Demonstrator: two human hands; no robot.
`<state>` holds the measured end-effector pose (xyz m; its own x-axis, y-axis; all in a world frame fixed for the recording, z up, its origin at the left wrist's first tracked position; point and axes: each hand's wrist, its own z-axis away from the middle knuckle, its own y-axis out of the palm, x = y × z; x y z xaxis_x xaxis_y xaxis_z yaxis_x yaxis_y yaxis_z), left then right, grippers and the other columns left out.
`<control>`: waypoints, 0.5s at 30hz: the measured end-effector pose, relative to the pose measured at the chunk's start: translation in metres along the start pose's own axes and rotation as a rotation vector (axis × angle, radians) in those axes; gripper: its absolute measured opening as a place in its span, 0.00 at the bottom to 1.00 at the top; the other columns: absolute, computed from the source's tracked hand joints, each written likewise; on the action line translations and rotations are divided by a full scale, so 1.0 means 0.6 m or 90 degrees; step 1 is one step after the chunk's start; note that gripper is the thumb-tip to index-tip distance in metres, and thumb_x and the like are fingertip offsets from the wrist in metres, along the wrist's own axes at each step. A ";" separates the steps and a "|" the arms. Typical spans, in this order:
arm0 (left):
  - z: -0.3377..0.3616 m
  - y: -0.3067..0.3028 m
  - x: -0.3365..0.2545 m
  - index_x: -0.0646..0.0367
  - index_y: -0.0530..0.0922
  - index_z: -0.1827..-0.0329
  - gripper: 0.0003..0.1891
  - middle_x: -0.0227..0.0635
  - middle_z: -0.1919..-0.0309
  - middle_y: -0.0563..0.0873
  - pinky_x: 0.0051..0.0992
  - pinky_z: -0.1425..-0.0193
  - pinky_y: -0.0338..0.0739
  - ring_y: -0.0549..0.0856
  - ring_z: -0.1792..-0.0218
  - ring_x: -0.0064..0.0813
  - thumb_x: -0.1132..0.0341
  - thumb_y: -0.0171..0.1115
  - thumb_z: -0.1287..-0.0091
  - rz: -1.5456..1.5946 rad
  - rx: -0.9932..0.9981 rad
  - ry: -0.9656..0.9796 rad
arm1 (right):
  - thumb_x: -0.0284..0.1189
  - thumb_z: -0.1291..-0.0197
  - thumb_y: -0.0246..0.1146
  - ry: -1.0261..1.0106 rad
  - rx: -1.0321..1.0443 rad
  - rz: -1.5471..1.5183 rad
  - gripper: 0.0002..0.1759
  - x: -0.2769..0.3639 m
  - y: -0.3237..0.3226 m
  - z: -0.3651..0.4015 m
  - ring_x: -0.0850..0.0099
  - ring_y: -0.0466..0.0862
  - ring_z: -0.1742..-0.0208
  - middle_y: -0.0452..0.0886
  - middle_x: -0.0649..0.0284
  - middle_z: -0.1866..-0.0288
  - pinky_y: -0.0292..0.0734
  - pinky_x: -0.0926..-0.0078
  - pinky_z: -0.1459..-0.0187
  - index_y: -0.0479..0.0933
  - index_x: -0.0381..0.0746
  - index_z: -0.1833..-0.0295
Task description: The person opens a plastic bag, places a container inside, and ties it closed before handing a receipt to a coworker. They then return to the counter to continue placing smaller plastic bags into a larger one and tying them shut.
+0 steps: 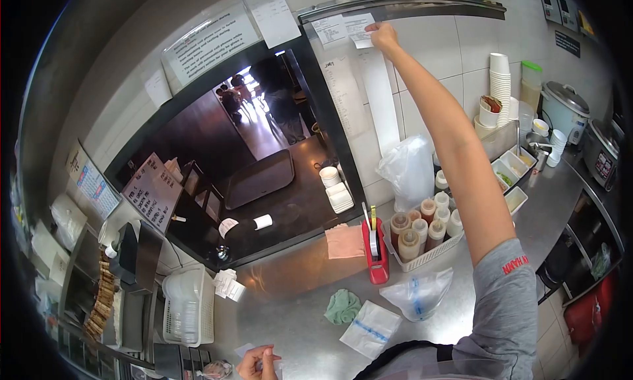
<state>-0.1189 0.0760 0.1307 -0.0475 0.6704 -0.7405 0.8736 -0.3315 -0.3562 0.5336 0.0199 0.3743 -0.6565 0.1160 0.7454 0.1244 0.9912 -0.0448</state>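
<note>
Grey sleeve [504, 281] leads to the right hand [384, 37], pinching a paper slip [358, 30]; a careless tug could tear it. Left hand [258, 363], well apart: hold unclear.

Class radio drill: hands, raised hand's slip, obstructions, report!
Right hand raised, pinching paper slip below rail. Left hand low, over counter. No obstruction visible.

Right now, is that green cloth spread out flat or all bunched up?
Bunched up: the green cloth lies in a rumpled lump on the metal counter, with its folds showing.
</note>
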 end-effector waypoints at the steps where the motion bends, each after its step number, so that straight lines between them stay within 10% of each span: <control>1: -0.001 0.006 -0.006 0.62 0.81 0.68 0.02 0.24 0.82 0.78 0.14 0.81 0.54 0.63 0.84 0.09 0.74 0.62 0.40 -0.009 -0.017 0.011 | 0.14 0.56 0.50 0.011 0.014 -0.031 0.21 0.004 0.003 -0.013 0.61 0.79 0.50 0.82 0.53 0.56 0.71 0.72 0.48 0.82 0.39 0.58; 5: 0.003 0.030 -0.017 0.61 0.81 0.70 0.03 0.21 0.86 0.76 0.14 0.82 0.50 0.59 0.85 0.07 0.74 0.61 0.39 0.028 -0.071 -0.018 | 0.21 0.53 0.55 -0.001 0.120 -0.166 0.18 -0.017 0.032 -0.090 0.58 0.77 0.48 0.79 0.52 0.53 0.70 0.67 0.45 0.81 0.42 0.55; 11: 0.024 0.029 0.001 0.65 0.75 0.63 0.13 0.31 0.84 0.78 0.16 0.76 0.68 0.77 0.83 0.19 0.62 0.62 0.38 0.059 0.003 -0.046 | 0.23 0.53 0.59 -0.150 -0.092 0.238 0.27 0.093 -0.012 0.044 0.57 0.65 0.39 0.62 0.56 0.38 0.61 0.67 0.38 0.74 0.55 0.44; 15: 0.027 0.039 -0.007 0.65 0.71 0.58 0.21 0.32 0.85 0.76 0.19 0.79 0.68 0.75 0.84 0.20 0.53 0.62 0.39 0.218 0.078 0.078 | 0.34 0.48 0.65 -0.421 0.402 -0.032 0.22 0.209 -0.046 0.247 0.65 0.73 0.49 0.71 0.60 0.47 0.68 0.67 0.44 0.74 0.46 0.45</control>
<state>-0.1063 0.0547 0.1164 0.3019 0.5791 -0.7573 0.7644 -0.6217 -0.1707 0.3375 0.0161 0.3702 -0.9666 -0.1085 0.2322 -0.2183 0.8235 -0.5237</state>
